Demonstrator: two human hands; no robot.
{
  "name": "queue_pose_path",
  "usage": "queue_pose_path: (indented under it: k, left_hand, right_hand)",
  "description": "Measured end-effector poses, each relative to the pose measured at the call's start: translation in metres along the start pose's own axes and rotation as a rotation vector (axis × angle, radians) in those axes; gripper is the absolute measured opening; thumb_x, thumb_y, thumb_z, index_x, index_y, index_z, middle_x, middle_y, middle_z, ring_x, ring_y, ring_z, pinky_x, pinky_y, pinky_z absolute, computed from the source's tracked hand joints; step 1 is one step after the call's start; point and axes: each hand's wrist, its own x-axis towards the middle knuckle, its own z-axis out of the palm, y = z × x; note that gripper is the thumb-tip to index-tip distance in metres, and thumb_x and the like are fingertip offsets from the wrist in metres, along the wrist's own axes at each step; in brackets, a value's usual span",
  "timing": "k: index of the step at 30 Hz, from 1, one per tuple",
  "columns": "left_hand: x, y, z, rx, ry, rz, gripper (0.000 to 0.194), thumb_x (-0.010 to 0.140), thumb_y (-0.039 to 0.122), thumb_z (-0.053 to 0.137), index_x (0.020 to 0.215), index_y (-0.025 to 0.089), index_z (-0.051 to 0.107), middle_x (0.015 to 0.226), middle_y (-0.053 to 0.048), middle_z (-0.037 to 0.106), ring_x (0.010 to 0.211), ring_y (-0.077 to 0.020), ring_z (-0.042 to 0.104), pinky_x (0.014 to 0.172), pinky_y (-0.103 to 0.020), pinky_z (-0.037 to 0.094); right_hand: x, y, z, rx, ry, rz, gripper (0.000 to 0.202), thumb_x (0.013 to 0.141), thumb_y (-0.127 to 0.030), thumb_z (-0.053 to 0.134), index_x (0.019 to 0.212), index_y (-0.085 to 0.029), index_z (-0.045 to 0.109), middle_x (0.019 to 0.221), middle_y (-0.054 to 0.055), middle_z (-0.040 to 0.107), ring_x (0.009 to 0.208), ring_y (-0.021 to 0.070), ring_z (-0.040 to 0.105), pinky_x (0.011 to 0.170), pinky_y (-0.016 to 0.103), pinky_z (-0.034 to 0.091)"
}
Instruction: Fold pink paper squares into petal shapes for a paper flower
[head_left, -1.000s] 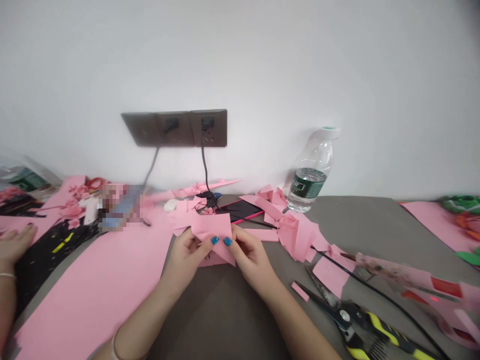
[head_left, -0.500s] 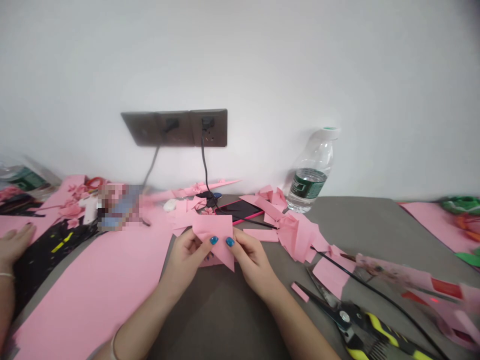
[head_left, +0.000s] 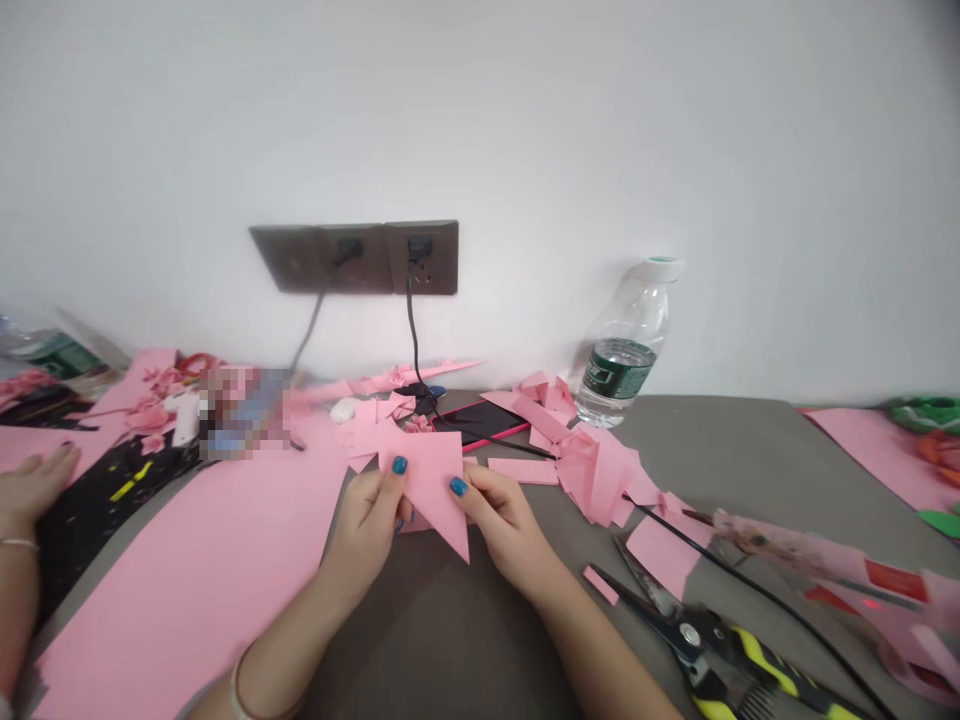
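Between my two hands is a folded piece of pink paper (head_left: 433, 485), with one sharp corner pointing down. My left hand (head_left: 369, 515) pinches its left edge, thumb in front and fingers behind. On the other edge, my right hand (head_left: 501, 510) grips it with the thumb on the front face. Another pink piece shows partly behind and below, mostly hidden by the hands. Just beyond the hands lies a phone-like dark slab with a pink rim (head_left: 480, 424).
Pink paper scraps (head_left: 600, 470) and a water bottle (head_left: 626, 345) stand right of centre. Yellow-black scissors-like cutters (head_left: 697, 640) and a pink glue gun (head_left: 832, 570) lie at right. A large pink sheet (head_left: 202, 580) spreads left, near another person's hand (head_left: 34, 485).
My left thumb has slid left and up along the paper. The paper's front face now shows wider, and its lower point reaches further down. My right hand stays nearly in place.
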Motion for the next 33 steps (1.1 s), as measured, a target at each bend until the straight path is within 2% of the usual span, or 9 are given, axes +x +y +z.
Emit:
queue_pose_path:
  k: [3,8,10,12,15,17,26,30,33]
  left_hand:
    - [0.001,-0.001,0.000,-0.045,0.034,-0.023,0.059,0.093,0.058,0.042,0.047,0.020,0.040,0.045,0.002,0.038,0.044,-0.0114,0.035,0.046,-0.026,0.028]
    - [0.009,-0.006,-0.005,-0.235,0.187,-0.010,0.052,0.095,0.055,0.042,0.056,0.021,0.035,0.054,0.004,0.030,0.050,-0.0118,0.030,0.049,-0.026,0.025]
    - [0.011,-0.009,-0.005,-0.259,0.153,-0.004,0.056,0.095,0.061,0.034,0.056,0.021,0.036,0.054,0.004,0.030,0.050,-0.0123,0.029,0.049,-0.026,0.024]
    - [0.010,-0.009,-0.003,-0.227,0.040,-0.032,0.061,0.091,0.070,0.027,0.056,0.021,0.038,0.052,0.003,0.032,0.048,-0.0122,0.029,0.047,-0.027,0.023]
    - [0.005,-0.006,0.003,-0.103,-0.136,-0.036,0.061,0.086,0.072,0.038,0.055,0.020,0.041,0.052,0.003,0.037,0.048,-0.0115,0.032,0.047,-0.026,0.024]
    - [0.003,-0.003,0.005,-0.046,-0.171,-0.003,0.058,0.088,0.067,0.043,0.055,0.020,0.039,0.052,0.003,0.037,0.050,-0.0112,0.034,0.048,-0.025,0.026]
    - [0.001,-0.008,0.001,-0.116,0.074,-0.028,0.045,0.095,0.047,0.043,0.061,0.021,0.031,0.056,0.006,0.030,0.052,-0.0105,0.028,0.048,-0.024,0.025]
    - [0.005,-0.004,0.000,-0.056,0.081,0.010,0.043,0.095,0.043,0.043,0.060,0.021,0.031,0.056,0.005,0.030,0.052,-0.0106,0.028,0.047,-0.024,0.025]
    - [0.007,-0.002,-0.001,0.010,0.012,0.067,0.040,0.095,0.040,0.043,0.061,0.020,0.036,0.058,0.004,0.036,0.055,-0.0115,0.033,0.050,-0.023,0.029]
  right_hand:
    - [0.000,0.000,-0.001,0.006,0.003,-0.006,0.040,0.093,-0.048,0.049,0.064,-0.020,0.042,0.067,-0.001,0.038,0.062,0.0132,0.034,0.059,0.026,0.030]
    - [0.000,0.004,-0.003,0.011,0.088,-0.001,0.043,0.091,-0.051,0.051,0.062,-0.021,0.038,0.065,-0.002,0.032,0.061,0.0133,0.030,0.058,0.027,0.028]
    - [-0.001,0.006,-0.003,0.026,0.108,0.009,0.042,0.090,-0.050,0.051,0.063,-0.021,0.040,0.065,-0.002,0.034,0.063,0.0140,0.033,0.059,0.027,0.030]
    - [-0.001,0.006,-0.003,0.043,0.120,0.008,0.040,0.090,-0.049,0.052,0.064,-0.020,0.044,0.065,-0.002,0.037,0.064,0.0148,0.037,0.060,0.027,0.032]
    - [0.000,0.005,-0.003,0.059,0.077,-0.012,0.036,0.092,-0.046,0.051,0.068,-0.020,0.053,0.066,0.000,0.047,0.067,0.0161,0.045,0.065,0.027,0.038]
    - [0.001,0.003,-0.002,0.057,0.043,-0.019,0.036,0.092,-0.046,0.051,0.068,-0.019,0.056,0.067,0.000,0.051,0.067,0.0161,0.048,0.067,0.027,0.040]
    - [-0.001,0.001,-0.001,-0.141,-0.098,0.003,0.039,0.090,-0.037,0.055,0.057,-0.018,0.053,0.057,-0.001,0.050,0.057,0.0124,0.045,0.056,0.024,0.036]
    - [-0.002,0.001,-0.002,-0.150,-0.111,0.019,0.037,0.091,-0.034,0.053,0.058,-0.018,0.054,0.059,0.000,0.052,0.058,0.0127,0.047,0.057,0.024,0.037]
    - [-0.002,0.000,-0.002,-0.099,-0.064,0.046,0.027,0.089,-0.034,0.054,0.067,-0.018,0.057,0.064,0.000,0.054,0.062,0.0137,0.049,0.060,0.024,0.039]
